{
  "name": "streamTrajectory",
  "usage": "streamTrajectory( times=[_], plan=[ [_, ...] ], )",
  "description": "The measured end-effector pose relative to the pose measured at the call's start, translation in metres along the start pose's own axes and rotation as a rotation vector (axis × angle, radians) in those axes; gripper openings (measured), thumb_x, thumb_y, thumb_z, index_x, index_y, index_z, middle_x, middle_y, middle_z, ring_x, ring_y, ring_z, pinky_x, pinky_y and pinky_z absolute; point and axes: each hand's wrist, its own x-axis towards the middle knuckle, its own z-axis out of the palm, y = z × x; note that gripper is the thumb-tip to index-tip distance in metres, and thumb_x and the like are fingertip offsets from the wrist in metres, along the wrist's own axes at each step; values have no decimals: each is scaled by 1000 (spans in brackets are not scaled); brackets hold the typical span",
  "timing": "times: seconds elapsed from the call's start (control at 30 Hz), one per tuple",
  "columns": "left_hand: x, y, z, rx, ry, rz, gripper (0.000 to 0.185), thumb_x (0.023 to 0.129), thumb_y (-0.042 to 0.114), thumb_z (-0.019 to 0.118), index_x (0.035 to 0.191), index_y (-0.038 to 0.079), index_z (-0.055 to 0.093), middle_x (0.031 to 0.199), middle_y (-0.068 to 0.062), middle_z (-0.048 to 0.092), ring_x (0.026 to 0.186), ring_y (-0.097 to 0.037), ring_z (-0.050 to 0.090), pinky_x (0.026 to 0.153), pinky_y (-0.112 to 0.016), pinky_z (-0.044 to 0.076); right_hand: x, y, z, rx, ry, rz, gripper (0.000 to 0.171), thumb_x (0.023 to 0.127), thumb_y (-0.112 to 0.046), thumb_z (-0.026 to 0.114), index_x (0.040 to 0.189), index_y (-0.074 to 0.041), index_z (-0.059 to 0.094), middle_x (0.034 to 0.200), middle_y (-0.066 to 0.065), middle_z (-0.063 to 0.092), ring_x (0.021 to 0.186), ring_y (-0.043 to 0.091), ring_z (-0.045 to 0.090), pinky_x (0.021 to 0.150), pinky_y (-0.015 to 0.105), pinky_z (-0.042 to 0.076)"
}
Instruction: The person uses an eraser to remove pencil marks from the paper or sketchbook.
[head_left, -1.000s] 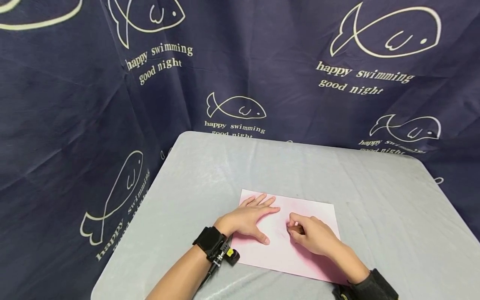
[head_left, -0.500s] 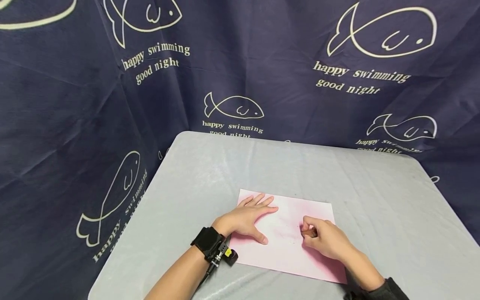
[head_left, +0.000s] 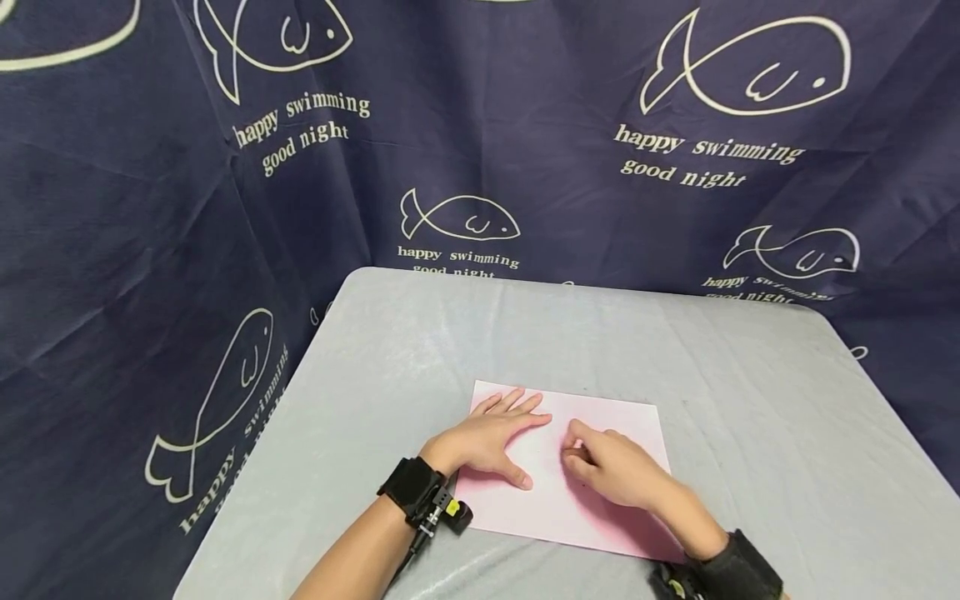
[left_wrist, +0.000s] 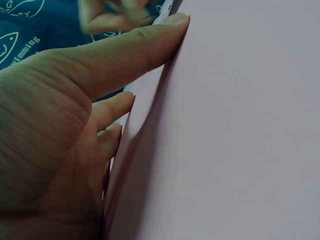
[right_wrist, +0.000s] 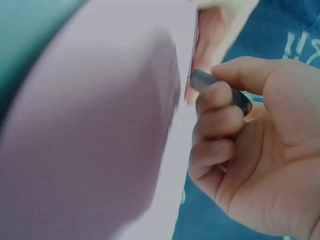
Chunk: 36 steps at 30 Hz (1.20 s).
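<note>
Pinning the pink paper sheet (head_left: 600,500) near the table's (head_left: 750,375) front edge with our flat left hand (head_left: 487,440) | right hand (head_left: 611,471) pinches a dark pen (right_wrist: 220,90), tip at paper | faint marks only, writing seems barely begun

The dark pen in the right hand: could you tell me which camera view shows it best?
The right wrist view: the pen sits close up, pinched in the right hand at the pink paper. The head view hides it behind the fingers. The left wrist view shows only a blurred hand far off.
</note>
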Motion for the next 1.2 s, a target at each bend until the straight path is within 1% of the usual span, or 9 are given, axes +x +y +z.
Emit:
streamTrajectory(
  times=[0.1, 0.17, 0.27, 0.33, 0.47, 0.63, 0.83, 0.9, 1.2],
  plan=[
    [0, 0, 0, 1, 1, 0, 99, 76, 56, 84, 159, 31, 37, 174, 7, 11, 162, -19, 2, 132, -46, 3, 12, -11, 11, 11, -18, -80, 9, 99, -20, 66, 99, -23, 57, 60, -23, 35, 56, -4, 35, 62, 22, 36],
    [0, 1, 0, 2, 1, 1, 99, 75, 55, 84, 159, 31, 37, 174, 7, 12, 162, -18, 2, 132, -45, 3, 17, -15, 17, -10, -20, -90, 10, 98, -21, 67, 98, -25, 58, 61, -22, 34, 57, -4, 35, 59, 22, 35],
    [0, 2, 0, 2, 2, 3, 99, 75, 55, 85, 159, 32, 37, 174, 7, 12, 162, -17, 2, 132, -45, 3, 21, -18, 22, -33, -15, -47, 14, 95, -21, 70, 93, -27, 58, 61, -20, 36, 57, -1, 36, 53, 21, 32],
    [1, 2, 0, 6, 1, 4, 99, 75, 55, 85, 159, 32, 37, 174, 7, 12, 162, -17, 2, 132, -45, 3, 20, -17, 22, -43, -12, -10, 16, 93, -21, 72, 90, -29, 58, 60, -19, 37, 57, 0, 36, 52, 21, 31],
    [0, 4, -2, 11, -4, 2, 99, 75, 55, 84, 159, 31, 37, 174, 7, 12, 162, -17, 2, 133, -44, 2, 14, -14, 20, -23, -12, 40, 20, 91, -20, 74, 86, -30, 57, 60, -18, 36, 56, 1, 34, 51, 22, 28],
    [-1, 5, -3, 9, -9, -9, 99, 75, 54, 85, 159, 32, 36, 174, 7, 12, 162, -17, 2, 133, -43, 2, 4, -8, 16, 14, -1, 68, 26, 89, -16, 74, 81, -31, 54, 60, -19, 35, 55, -2, 32, 50, 19, 25],
    [-1, 4, -4, 6, -8, -15, 100, 76, 53, 84, 160, 32, 36, 174, 6, 12, 162, -18, 1, 133, -44, 2, -6, 0, 11, 27, 17, 74, 30, 86, -10, 73, 79, -30, 53, 60, -20, 33, 55, -4, 30, 51, 17, 22],
    [-1, 4, -4, 3, -6, -15, 100, 76, 53, 85, 160, 32, 36, 174, 6, 12, 162, -18, 2, 133, -44, 1, -10, 4, 10, 33, 20, 74, 30, 85, -9, 73, 78, -29, 52, 60, -20, 32, 55, -5, 30, 52, 17, 22],
    [-2, 4, -3, 3, -6, -25, 98, 76, 52, 85, 159, 32, 37, 174, 6, 13, 162, -18, 2, 132, -43, 2, -26, 16, 2, 39, 14, 135, 30, 79, -6, 72, 78, -29, 52, 60, -20, 32, 55, -5, 30, 52, 16, 21]
  ],
)
